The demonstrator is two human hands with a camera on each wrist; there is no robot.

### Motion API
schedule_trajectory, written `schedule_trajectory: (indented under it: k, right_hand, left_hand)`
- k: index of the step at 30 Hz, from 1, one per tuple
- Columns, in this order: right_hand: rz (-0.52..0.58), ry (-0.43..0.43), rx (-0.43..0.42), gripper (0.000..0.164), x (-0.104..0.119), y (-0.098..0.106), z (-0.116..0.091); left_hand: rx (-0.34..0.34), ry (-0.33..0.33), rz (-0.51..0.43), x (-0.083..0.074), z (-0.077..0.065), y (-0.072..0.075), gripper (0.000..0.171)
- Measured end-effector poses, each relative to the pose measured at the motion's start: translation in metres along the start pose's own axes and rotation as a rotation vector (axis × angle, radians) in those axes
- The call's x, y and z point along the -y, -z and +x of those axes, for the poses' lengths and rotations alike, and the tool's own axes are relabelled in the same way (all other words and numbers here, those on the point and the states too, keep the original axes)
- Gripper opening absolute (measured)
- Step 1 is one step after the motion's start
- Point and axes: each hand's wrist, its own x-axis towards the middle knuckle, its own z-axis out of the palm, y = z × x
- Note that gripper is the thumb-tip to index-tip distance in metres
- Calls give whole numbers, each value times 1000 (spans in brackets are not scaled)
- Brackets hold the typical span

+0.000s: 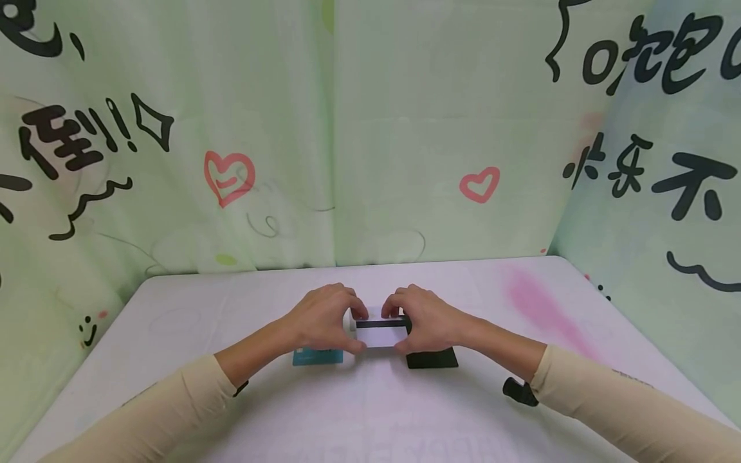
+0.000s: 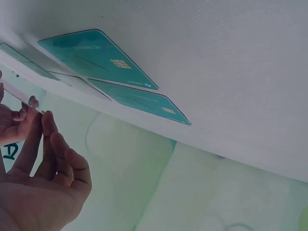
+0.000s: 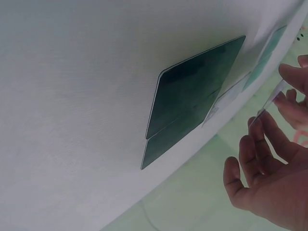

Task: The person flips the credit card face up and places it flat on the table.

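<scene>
A white card with a black stripe (image 1: 381,337) is held level between both hands, above the white table. My left hand (image 1: 327,318) pinches its left end between thumb and fingers; my right hand (image 1: 428,318) pinches the right end the same way. Seen nearly edge-on, the card (image 3: 272,100) is a thin pale strip at the fingertips in the right wrist view. Below the left hand lies a teal card (image 1: 318,357), below the right a dark green card (image 1: 432,359). The left wrist view has two teal cards, one with a chip (image 2: 96,57), overlapping or close together.
A pale card (image 3: 228,98) lies between the dark green and teal cards in the right wrist view. The table (image 1: 278,418) ends at a printed curtain (image 1: 393,128) at the back. Dark wrist gear (image 1: 520,391) hangs under the right sleeve.
</scene>
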Motion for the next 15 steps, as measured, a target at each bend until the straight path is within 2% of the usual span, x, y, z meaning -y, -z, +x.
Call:
schedule_trajectory:
  k: [15]
  right_hand:
    - [27,26,-44,43,2,-1,1]
  left_hand:
    - [-56,-32,-52,-2,3,-2,34]
